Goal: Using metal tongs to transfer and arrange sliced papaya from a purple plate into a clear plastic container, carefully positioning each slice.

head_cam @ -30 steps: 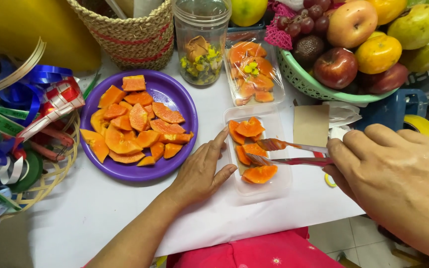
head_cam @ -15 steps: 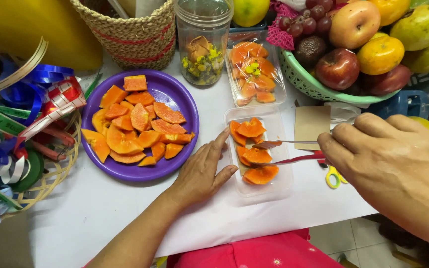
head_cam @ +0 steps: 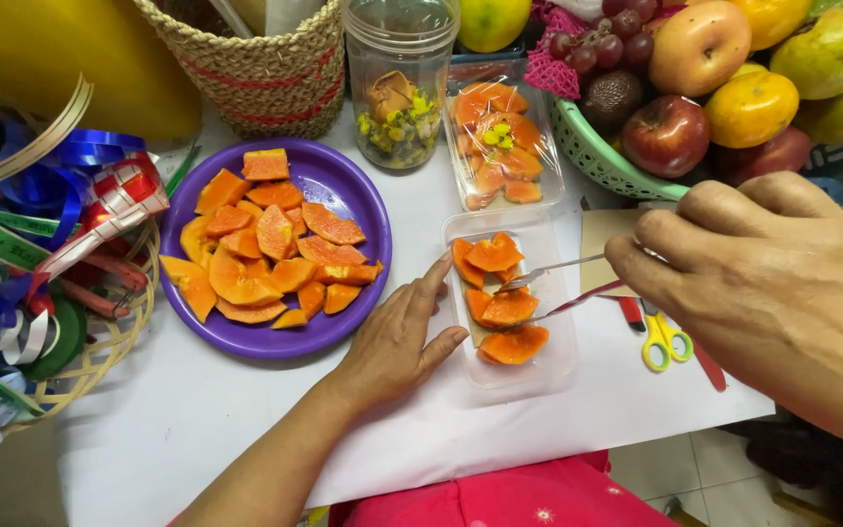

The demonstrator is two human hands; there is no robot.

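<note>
Right hand (head_cam: 782,283) occupies the right side of the view, fingers curled and pressed together, pinching the handles of thin metal tongs (head_cam: 563,288). Tong tips reach into the clear rectangular plastic tray (head_cam: 558,361) and close around an orange papaya slice (head_cam: 509,307) in the tray's middle. Two further slices lie in the same tray, one above and one below it.

Left hand (head_cam: 397,342) rests flat on the white table covering (head_cam: 197,429), fingers loosely spread, with the fingertips touching the tray's left wall.

Round purple plastic plate (head_cam: 358,190) sits left of the tray, loaded with cut orange papaya pieces (head_cam: 265,244). Woven straw basket (head_cam: 265,68) stands behind the plate. Green plastic basket (head_cam: 602,161) at upper right holds apples, oranges and grapes. Sealed clear tray of papaya (head_cam: 500,141) lies just behind the open tray, beside a clear plastic jar (head_cam: 400,78). Small yellow-handled scissors (head_cam: 661,337) lie right of the open tray, below the right hand.
</note>
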